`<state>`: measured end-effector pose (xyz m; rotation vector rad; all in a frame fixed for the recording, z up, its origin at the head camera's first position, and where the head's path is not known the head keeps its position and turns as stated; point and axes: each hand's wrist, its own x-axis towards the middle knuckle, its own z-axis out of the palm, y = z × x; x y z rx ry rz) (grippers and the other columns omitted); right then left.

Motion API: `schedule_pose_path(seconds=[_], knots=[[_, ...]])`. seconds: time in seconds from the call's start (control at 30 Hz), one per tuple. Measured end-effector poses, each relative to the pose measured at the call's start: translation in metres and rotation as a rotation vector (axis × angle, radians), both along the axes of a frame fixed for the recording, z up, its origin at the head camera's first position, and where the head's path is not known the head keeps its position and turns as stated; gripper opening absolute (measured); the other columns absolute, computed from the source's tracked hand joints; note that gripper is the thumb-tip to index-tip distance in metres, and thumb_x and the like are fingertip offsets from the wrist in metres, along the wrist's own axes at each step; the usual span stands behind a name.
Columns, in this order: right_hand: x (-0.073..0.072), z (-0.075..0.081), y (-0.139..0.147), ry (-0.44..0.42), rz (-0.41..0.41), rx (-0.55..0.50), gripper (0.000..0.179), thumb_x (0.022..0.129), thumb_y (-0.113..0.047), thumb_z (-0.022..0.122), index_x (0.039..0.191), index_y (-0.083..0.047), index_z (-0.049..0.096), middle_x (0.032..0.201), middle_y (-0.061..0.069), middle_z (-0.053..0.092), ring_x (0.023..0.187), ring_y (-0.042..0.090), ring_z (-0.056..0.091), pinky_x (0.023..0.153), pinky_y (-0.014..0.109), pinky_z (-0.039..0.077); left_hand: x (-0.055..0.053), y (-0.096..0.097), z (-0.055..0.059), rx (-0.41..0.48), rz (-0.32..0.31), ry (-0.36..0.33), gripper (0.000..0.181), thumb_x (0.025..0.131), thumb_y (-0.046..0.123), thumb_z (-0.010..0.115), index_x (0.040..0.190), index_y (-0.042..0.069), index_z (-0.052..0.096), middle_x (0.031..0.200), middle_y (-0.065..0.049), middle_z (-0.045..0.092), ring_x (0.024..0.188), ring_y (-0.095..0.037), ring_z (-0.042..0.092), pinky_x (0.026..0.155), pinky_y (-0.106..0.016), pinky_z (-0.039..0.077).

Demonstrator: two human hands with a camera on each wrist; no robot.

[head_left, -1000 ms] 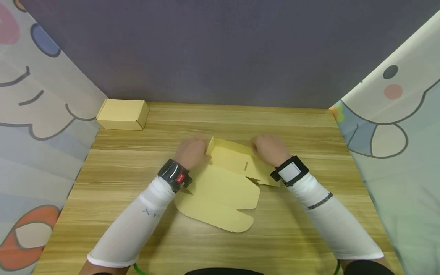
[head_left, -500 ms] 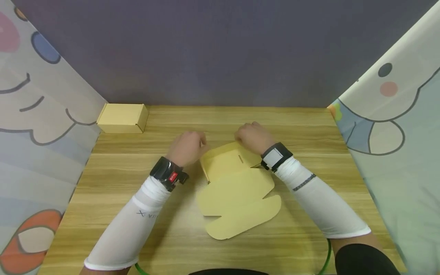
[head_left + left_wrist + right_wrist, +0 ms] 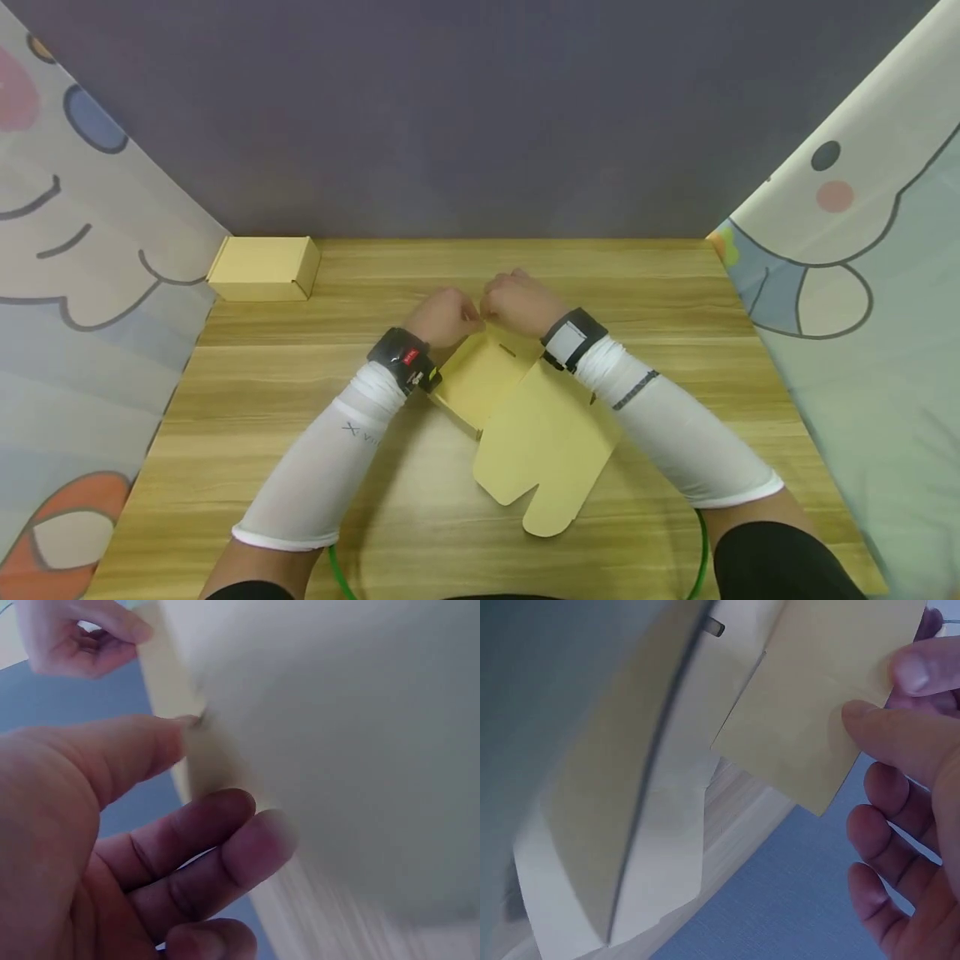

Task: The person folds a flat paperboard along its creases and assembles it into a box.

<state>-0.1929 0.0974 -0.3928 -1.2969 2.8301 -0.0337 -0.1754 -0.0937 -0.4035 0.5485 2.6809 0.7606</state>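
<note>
A partly folded yellow cardboard box [image 3: 474, 385] lies mid-table, its tray at the upper left and its open lid flap [image 3: 551, 437] spread toward the lower right. My left hand [image 3: 444, 317] pinches the box's far edge. Beside it, almost touching, my right hand [image 3: 523, 303] holds the same corner. In the right wrist view, the right thumb [image 3: 864, 720] presses on a side flap [image 3: 802, 742], with other fingers curled at its edge. The left wrist view shows the left thumb [image 3: 154, 746] against cardboard; a large pale panel [image 3: 352, 750] blurs out much of the view.
A closed yellow cardboard box [image 3: 262, 268] stands at the table's far left corner. The wooden table [image 3: 645, 292] meets a dark grey panel [image 3: 480, 117] behind. Cartoon-printed side panels [image 3: 870, 275] flank it. Green cords [image 3: 703, 554] hang near both forearms.
The box has turned counterclockwise, its lid flap swinging from pointing toward me to the lower right. My hands have come together at the far corner.
</note>
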Motion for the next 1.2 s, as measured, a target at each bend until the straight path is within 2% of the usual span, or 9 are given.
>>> schedule_pose_path(seconds=[0.17,0.33,0.43,0.57,0.67,0.73,0.9,1.0,1.2], knots=[[0.000,-0.001,0.001,-0.033,-0.022,-0.017,0.009,0.093,-0.017,0.077,0.100,-0.020,0.081,0.095,-0.001,0.074,0.096,0.023,0.065,0.087,0.040,0.048,-0.002,-0.002,-0.007,0.060,-0.015,-0.028,0.018,0.095,0.024,0.074,0.102,0.008,0.079,0.101,-0.007,0.078,0.090,-0.021,0.070,0.084,-0.036,0.059],[0.007,0.018,0.012,-0.067,-0.121,-0.088,0.025,0.095,-0.024,0.076,0.119,-0.015,0.077,0.117,0.005,0.076,0.109,0.027,0.067,0.098,0.050,0.050,0.004,-0.009,-0.004,0.089,0.014,-0.079,0.022,0.097,0.021,0.071,0.111,0.004,0.075,0.107,-0.012,0.077,0.094,-0.025,0.072,0.084,-0.038,0.060],[0.014,0.030,0.022,-0.052,-0.172,-0.112,0.028,0.098,-0.029,0.073,0.120,-0.012,0.075,0.117,0.007,0.075,0.109,0.029,0.067,0.099,0.053,0.050,0.008,-0.015,-0.003,0.110,0.039,-0.098,0.029,0.098,0.019,0.069,0.121,0.003,0.072,0.108,-0.014,0.075,0.093,-0.025,0.071,0.079,-0.035,0.060],[0.027,0.038,0.035,-0.029,-0.238,-0.138,0.034,0.098,-0.031,0.072,0.121,-0.006,0.074,0.116,0.012,0.074,0.110,0.033,0.067,0.103,0.054,0.051,0.013,-0.021,-0.006,0.135,0.069,-0.098,0.038,0.097,0.020,0.070,0.132,0.004,0.066,0.099,-0.012,0.074,0.081,-0.019,0.068,0.070,-0.029,0.056],[0.039,0.037,0.042,-0.027,-0.304,-0.151,0.040,0.098,-0.032,0.072,0.122,-0.001,0.072,0.113,0.016,0.073,0.103,0.033,0.069,0.097,0.051,0.056,0.018,-0.024,-0.009,0.141,0.094,-0.103,0.044,0.097,0.020,0.070,0.138,0.005,0.061,0.089,-0.009,0.071,0.070,-0.016,0.064,0.062,-0.027,0.053],[0.047,0.033,0.043,-0.038,-0.361,-0.156,0.041,0.097,-0.035,0.073,0.120,0.000,0.072,0.108,0.015,0.073,0.094,0.031,0.071,0.085,0.047,0.060,0.021,-0.025,-0.009,0.142,0.115,-0.116,0.049,0.098,0.021,0.070,0.142,0.005,0.057,0.085,-0.007,0.069,0.066,-0.015,0.062,0.060,-0.027,0.051],[0.058,0.018,0.039,-0.065,-0.464,-0.152,0.035,0.091,-0.040,0.078,0.092,-0.006,0.070,0.085,0.007,0.070,0.069,0.022,0.065,0.058,0.038,0.057,0.031,-0.025,-0.006,0.155,0.152,-0.159,0.060,0.099,0.022,0.069,0.151,0.005,0.045,0.083,-0.008,0.071,0.066,-0.020,0.066,0.061,-0.029,0.052],[0.059,0.009,0.036,-0.086,-0.494,-0.119,0.036,0.090,-0.041,0.079,0.081,-0.009,0.065,0.082,0.007,0.066,0.066,0.020,0.061,0.054,0.037,0.054,0.035,-0.025,-0.008,0.173,0.154,-0.180,0.065,0.098,0.022,0.069,0.154,0.004,0.040,0.084,-0.012,0.074,0.066,-0.023,0.069,0.061,-0.028,0.052],[0.056,-0.003,0.033,-0.111,-0.497,-0.077,0.032,0.092,-0.037,0.079,0.089,-0.007,0.068,0.094,0.011,0.067,0.072,0.022,0.065,0.058,0.038,0.058,0.037,-0.026,-0.012,0.193,0.159,-0.207,0.067,0.099,0.024,0.069,0.155,0.004,0.040,0.086,-0.015,0.075,0.067,-0.027,0.070,0.059,-0.028,0.049]])
